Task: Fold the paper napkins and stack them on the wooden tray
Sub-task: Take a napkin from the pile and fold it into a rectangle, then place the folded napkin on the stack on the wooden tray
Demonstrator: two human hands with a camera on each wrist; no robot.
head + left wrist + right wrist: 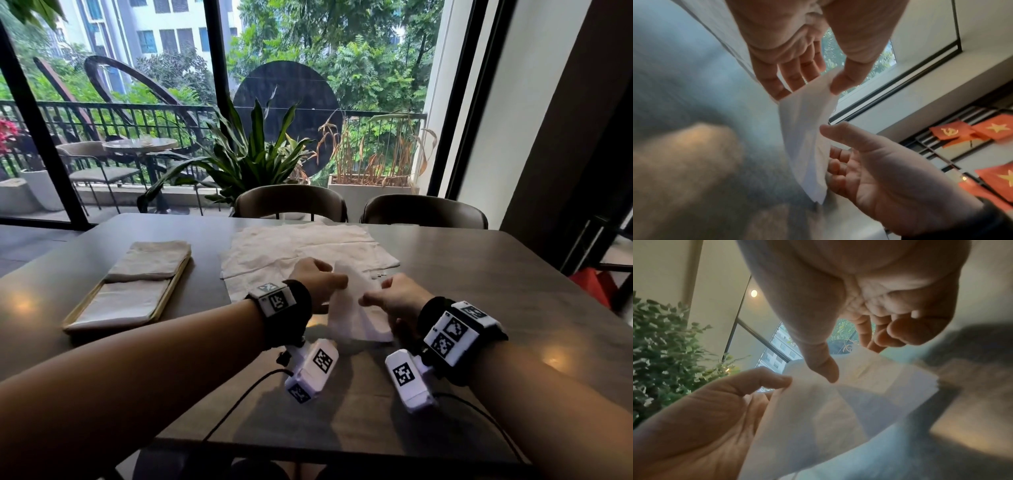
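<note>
The paper napkins lie in three places on the counter [479, 274], and I go from the biggest down. I see the spread of unfolded napkins [301, 250] at the middle, toward the far edge, in front of two chairs [291, 202]. At my left sits the wooden tray [164, 301], long and narrow, with a stack of folded napkins [150, 260] on its far end and one flat napkin [126, 301] on its near end. Closest to me, one white napkin [356, 315] is lifted off the counter between both hands, its lower edge near the surface. My left hand [320, 282] pinches its upper edge between thumb and fingertips [777, 91], which the left wrist view shows plainly. My right hand [394, 301] grips the napkin's right side, thumb [818, 365] on the sheet and fingers curled behind it. Both wrists carry black bands with white marker blocks [455, 332].
</note>
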